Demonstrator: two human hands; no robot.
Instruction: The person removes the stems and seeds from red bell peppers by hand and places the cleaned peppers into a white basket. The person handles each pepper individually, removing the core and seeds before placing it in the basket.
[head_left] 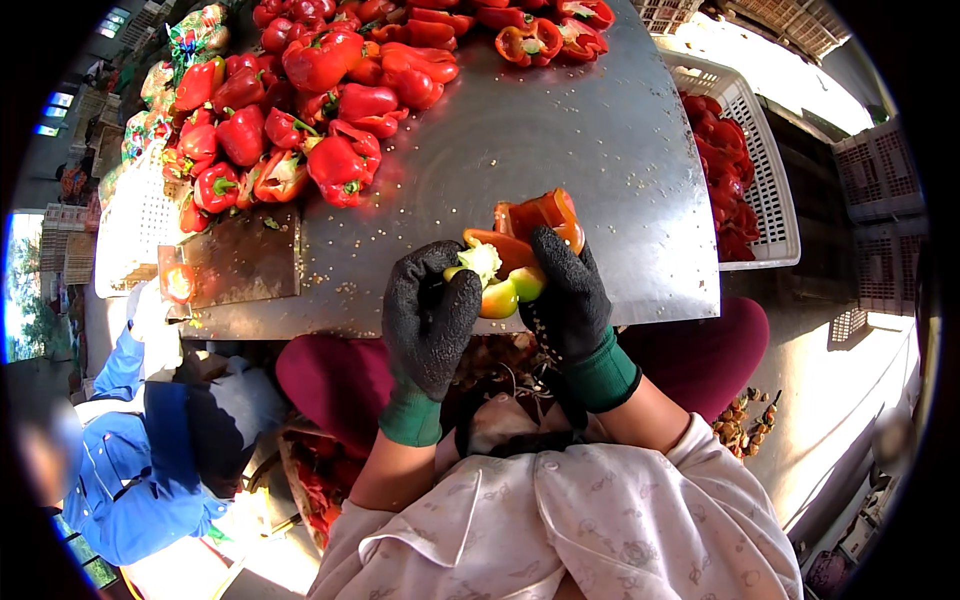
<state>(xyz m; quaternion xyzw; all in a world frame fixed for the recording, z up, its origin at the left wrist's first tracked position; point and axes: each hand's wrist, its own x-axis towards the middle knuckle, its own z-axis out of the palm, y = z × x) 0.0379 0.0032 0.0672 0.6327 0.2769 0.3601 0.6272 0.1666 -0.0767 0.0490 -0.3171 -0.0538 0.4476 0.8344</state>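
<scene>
Both my hands wear black coated gloves with green cuffs and are raised at the near edge of the metal table (632, 150). My left hand (430, 320) has its fingers closed on the pale seed core (480, 262) of a split bell pepper. My right hand (568, 295) grips that red-orange pepper (545, 218), which has green-yellow patches at its lower end (500, 300). Red peppers (330, 65), some whole and some cut, are piled across the far left of the table, and loose seeds dot the metal.
A white crate (778, 215) of red pepper pieces stands right of the table. A co-worker in blue (130, 480) sits at lower left, a hand by a board (240, 260) on the table's left corner. Stacked crates (870, 170) are at far right; pepper scraps (745, 420) lie on the floor.
</scene>
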